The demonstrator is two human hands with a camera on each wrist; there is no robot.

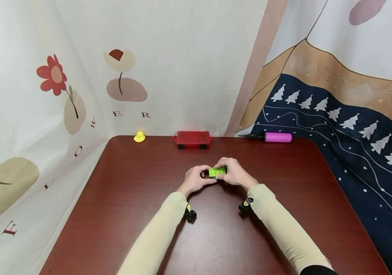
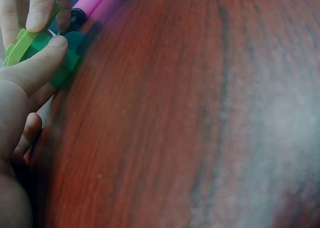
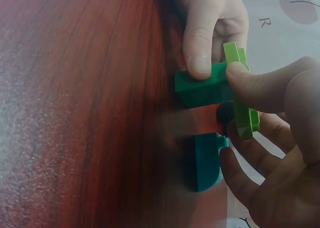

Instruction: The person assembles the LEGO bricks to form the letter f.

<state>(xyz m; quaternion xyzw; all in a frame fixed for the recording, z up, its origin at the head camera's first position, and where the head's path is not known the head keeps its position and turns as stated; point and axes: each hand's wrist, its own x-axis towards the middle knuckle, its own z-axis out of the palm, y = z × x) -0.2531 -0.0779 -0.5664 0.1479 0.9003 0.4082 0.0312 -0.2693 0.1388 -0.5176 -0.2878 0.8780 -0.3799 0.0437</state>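
Observation:
A light green studded brick [image 1: 213, 173] sits between my two hands above the middle of the table. My right hand [image 1: 235, 173] pinches it between thumb and fingers. My left hand [image 1: 195, 178] grips a dark green block [image 3: 210, 92], its thumb pressed on one face. In the right wrist view the light green brick lies against the end of the dark green block; whether they are locked together I cannot tell. A teal block with a rounded side [image 3: 206, 160] is close to my right fingertips, apart from the dark green block.
Along the far edge of the brown table [image 1: 141, 214] stand a yellow rubber duck [image 1: 139, 137], a red wheeled wagon [image 1: 193, 139] and a pink-and-black hand pump [image 1: 277, 137]. Printed cloth [image 1: 189, 76] hangs right behind that edge.

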